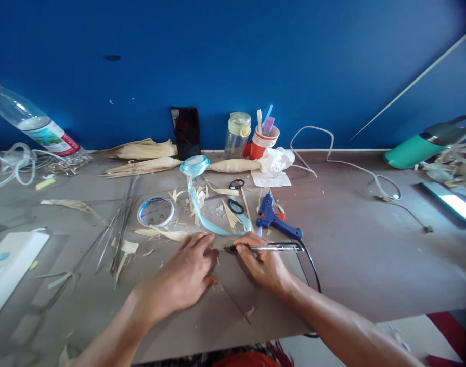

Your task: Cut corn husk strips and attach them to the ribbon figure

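Note:
My right hand [265, 266] is closed around a clear pen with a dark tip [284, 247], its tip pointing left toward my other hand. My left hand [187, 272] lies palm down on the table [355, 255], fingers apart and bent at their ends, nothing visible in its grasp. Just beyond both hands runs a light-blue ribbon [210, 225], trailing from its roll [195, 165]. Black-handled scissors [236, 206] lie partly under scraps of corn husk [231, 218]. A blue glue gun [275, 219] rests beside my right hand.
Thin wires [122, 229] and a tape roll [171, 218] lie left. Along the blue wall are corn husks [145, 150], a phone [185, 132], a jar [237, 142], a paper cup [260, 145] and a tilted bottle [42, 130]. A white cable [355, 165] crosses the right side.

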Demonstrator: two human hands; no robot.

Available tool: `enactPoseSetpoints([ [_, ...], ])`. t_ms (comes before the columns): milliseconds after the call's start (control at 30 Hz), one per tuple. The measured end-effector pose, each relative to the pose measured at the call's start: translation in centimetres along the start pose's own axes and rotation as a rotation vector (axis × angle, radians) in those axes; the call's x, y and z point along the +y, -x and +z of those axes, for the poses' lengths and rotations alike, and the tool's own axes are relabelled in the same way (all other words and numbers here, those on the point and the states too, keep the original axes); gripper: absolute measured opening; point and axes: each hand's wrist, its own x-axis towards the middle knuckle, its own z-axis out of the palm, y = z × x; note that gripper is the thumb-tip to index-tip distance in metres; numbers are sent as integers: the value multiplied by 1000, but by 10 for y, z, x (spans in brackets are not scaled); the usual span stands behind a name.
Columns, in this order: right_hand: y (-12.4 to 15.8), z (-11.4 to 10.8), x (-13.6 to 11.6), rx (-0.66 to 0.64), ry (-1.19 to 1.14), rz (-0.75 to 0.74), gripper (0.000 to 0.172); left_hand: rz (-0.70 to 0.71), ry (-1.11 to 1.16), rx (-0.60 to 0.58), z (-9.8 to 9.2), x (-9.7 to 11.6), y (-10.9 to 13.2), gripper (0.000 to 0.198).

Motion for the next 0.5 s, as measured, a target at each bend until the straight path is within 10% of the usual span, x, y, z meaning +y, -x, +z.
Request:
enactPoseSetpoints([
  [500,-1,1,2,14,18,-21,15,-2,-8,-31,0,-1,1,30],
])
